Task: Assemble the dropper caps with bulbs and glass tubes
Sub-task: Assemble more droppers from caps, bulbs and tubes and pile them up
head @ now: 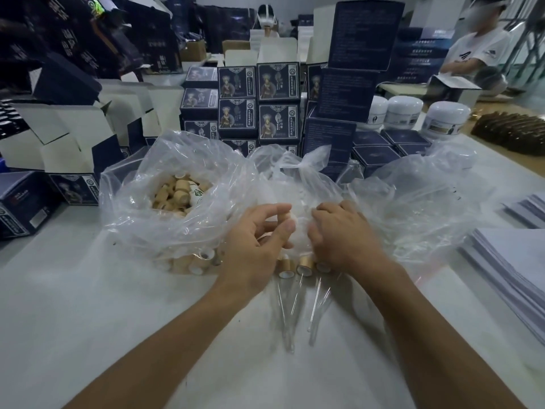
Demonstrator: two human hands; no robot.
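Stacked navy boxes (237, 98), white jars (404, 109), paper stacks (507, 270), person in white sleeve (474, 54)

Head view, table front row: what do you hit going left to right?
Dark blue box → plastic bag of tan caps → left hand → right hand → empty-looking clear bag → stacks of white paper.

Dim, soft overhead light; edges warped, blurry.
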